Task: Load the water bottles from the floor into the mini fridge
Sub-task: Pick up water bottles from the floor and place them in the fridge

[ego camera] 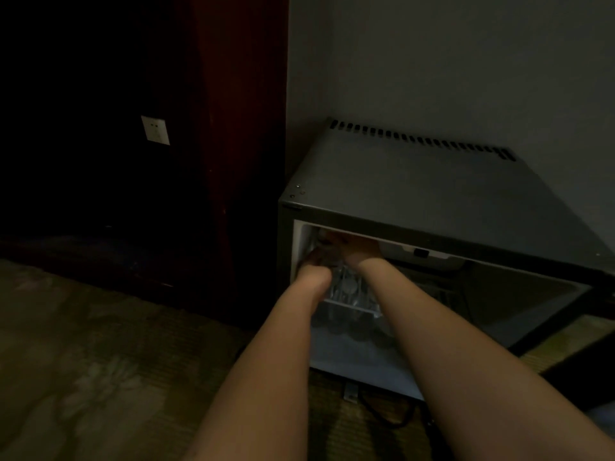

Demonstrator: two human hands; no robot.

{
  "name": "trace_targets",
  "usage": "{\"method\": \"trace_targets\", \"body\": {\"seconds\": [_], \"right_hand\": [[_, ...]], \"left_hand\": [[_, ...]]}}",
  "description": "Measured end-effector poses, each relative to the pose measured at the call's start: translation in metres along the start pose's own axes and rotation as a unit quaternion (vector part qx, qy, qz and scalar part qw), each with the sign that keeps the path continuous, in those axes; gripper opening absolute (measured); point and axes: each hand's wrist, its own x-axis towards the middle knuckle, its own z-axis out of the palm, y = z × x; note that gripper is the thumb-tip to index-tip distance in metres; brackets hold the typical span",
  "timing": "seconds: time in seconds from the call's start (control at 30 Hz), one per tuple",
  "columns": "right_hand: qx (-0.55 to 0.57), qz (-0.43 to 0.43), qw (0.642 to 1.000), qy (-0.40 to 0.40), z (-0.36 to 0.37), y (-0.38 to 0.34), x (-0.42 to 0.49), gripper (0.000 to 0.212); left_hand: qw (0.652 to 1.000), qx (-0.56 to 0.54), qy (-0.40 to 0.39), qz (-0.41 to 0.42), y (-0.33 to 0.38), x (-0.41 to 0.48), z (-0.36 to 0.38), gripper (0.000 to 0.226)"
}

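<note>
We have both arms stretched into the open mini fridge (416,181), which stands on the carpeted floor (100,344) against the wall, its door (499,294) swung out to our right so the whole opening is free to reach into. Our left hand (314,261) and right hand (357,249) meet close together in the upper left corner of the compartment, just under the top lip of the cabinet. We judge that two hands are used because a bottle has to be guided into the tight gap at the back of the shelf without knocking its neighbours.

The lip and the dim light hide most of the fingers (312,256). We cannot tell how far either hand is open, or whether a bottle is held between them; something pale shows above the left hand, but it is too blurred to name.

The water bottles (346,287) that we can make out stand upright, packed together along the front edge of the wire shelf (362,309), between our two forearms. Standing them close likely saves room for more. Fainter rounded shapes sit below the shelf on the fridge bottom, probably more bottles. No bottle shows on the floor in view, so loading seems well along.

A dark cable (382,417) trails on the floor at the fridge's front edge.
</note>
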Motion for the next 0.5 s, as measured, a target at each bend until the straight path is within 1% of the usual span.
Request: {"method": "trace_targets", "body": {"seconds": [0.1,0.17,0.23,0.3,0.37,0.43,0.5], "right_hand": [[0.004,0.016,1.000,-0.020,-0.003,-0.005,-0.001,0.048],[-0.012,0.007,0.999,-0.046,-0.005,-0.009,-0.009,0.044],[-0.011,0.003,0.999,-0.037,-0.005,-0.008,-0.018,0.041],[0.001,0.008,1.000,-0.019,-0.009,-0.005,-0.036,0.044],[0.009,0.016,1.000,-0.022,-0.014,0.003,-0.052,0.047],[0.002,0.023,0.999,-0.039,-0.021,0.010,-0.070,0.041],[-0.003,0.031,0.999,-0.025,-0.031,0.017,-0.090,0.036]], "left_hand": [[1.000,0.016,-0.008,0.006,-0.003,0.001,-0.003,0.038],[0.998,0.055,-0.018,0.014,-0.006,0.001,-0.006,0.038],[0.996,0.082,-0.033,0.004,-0.007,-0.005,-0.011,0.037],[0.993,0.115,-0.041,0.001,-0.008,-0.014,-0.014,0.037],[0.987,0.152,-0.055,0.001,-0.010,-0.020,-0.016,0.036],[0.981,0.177,-0.075,-0.004,-0.009,-0.031,-0.017,0.035],[0.977,0.191,-0.094,-0.006,-0.007,-0.044,-0.015,0.035]]}}
